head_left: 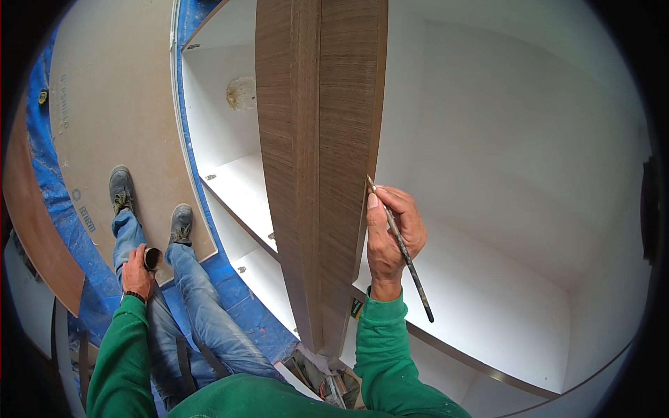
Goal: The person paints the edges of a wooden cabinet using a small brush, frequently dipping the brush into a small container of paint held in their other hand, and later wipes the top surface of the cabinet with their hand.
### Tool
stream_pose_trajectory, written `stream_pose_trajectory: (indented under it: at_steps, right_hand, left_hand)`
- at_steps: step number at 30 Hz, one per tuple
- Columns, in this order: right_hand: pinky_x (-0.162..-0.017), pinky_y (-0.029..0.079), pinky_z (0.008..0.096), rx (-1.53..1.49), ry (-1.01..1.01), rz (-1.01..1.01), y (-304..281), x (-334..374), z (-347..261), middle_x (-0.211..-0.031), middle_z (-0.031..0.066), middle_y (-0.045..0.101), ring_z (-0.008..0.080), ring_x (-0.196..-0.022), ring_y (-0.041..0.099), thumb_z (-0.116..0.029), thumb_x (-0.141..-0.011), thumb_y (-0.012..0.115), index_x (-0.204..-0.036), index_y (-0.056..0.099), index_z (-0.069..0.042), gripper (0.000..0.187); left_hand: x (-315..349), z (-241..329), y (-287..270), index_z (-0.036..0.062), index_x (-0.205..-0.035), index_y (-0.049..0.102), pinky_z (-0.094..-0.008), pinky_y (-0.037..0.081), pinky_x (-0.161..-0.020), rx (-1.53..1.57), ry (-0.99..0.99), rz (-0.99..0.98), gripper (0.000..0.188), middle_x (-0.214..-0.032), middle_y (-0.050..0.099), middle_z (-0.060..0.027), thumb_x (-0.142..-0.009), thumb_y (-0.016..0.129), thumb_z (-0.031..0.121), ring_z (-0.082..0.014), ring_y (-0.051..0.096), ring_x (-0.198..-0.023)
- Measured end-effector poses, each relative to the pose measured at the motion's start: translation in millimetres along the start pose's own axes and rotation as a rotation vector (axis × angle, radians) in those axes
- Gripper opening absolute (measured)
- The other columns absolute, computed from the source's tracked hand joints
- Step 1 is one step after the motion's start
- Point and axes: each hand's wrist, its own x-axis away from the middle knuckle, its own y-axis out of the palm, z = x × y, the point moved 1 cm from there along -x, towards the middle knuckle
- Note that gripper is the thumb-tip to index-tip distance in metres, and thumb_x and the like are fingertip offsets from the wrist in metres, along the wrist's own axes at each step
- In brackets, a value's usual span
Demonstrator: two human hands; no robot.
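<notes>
Pinched between thumb and fingers, a thin dark brush point(403, 247) rides in the right hand point(391, 233), its pale tip pressed against the edge of a brown wood-grain panel point(317, 160) that rises upright through the middle of the view. The brush's long handle slants down and to the right, past the wrist and the green sleeve point(382, 334). The left hand point(136, 273) is curled around a small dark round container point(152, 258), held low beside the knee, well apart from the brush; a watch band shows at that wrist.

Behind the panel stands a white cabinet point(502, 209) with open shelves, a pale scuffed patch on its back wall at upper left. Blue sheeting point(244, 306) covers the floor, and on it lies a large tan board point(111, 104) bearing blue printed marks along its left side and a round blue mark near its lower corner. The person's blue jeans point(202, 313) and grey shoes point(181, 223) rest on the board and sheeting. A second, reddish-brown board point(31, 230) curves along the far left edge.
</notes>
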Motion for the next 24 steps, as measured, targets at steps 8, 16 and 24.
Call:
stream_pose_trajectory:
  at_steps: [8,16,24]
  right_hand:
    - [-0.082,0.060,0.0342,0.012,0.001,-0.036,-4.2,5.5,2.8,-0.097,0.0118,0.076,0.0258,-0.092,0.075,0.008,-0.084,0.076,-0.100,0.073,-0.002,0.019]
    - [-0.082,0.060,0.0340,-0.007,-0.019,-0.017,-0.8,-0.5,-1.0,-0.097,0.0114,0.076,0.0260,-0.092,0.075,0.008,-0.083,0.076,-0.100,0.073,-0.003,0.020]
    - [-0.082,0.059,0.0353,0.011,-0.018,-0.047,-3.3,5.0,1.1,-0.095,0.0110,0.075,0.0269,-0.091,0.074,0.008,-0.082,0.076,-0.097,0.073,-0.002,0.018]
  left_hand:
    - [-0.6,-1.6,1.6,0.0156,-0.140,0.055,-0.0540,0.054,-0.089,-0.001,0.023,0.020,0.071,-0.128,0.064,-0.0158,-0.076,0.083,0.007,-0.0459,0.066,-0.102]
    - [0.4,3.6,-2.9,0.0144,-0.140,0.056,-0.0535,0.054,-0.088,0.009,0.045,0.030,0.068,-0.126,0.065,-0.0164,-0.077,0.082,0.007,-0.0452,0.067,-0.102]
    - [-0.9,2.7,-1.2,0.0139,-0.141,0.055,-0.0530,0.053,-0.090,0.009,0.034,0.021,0.071,-0.127,0.064,-0.0166,-0.076,0.083,0.006,-0.0453,0.066,-0.103]
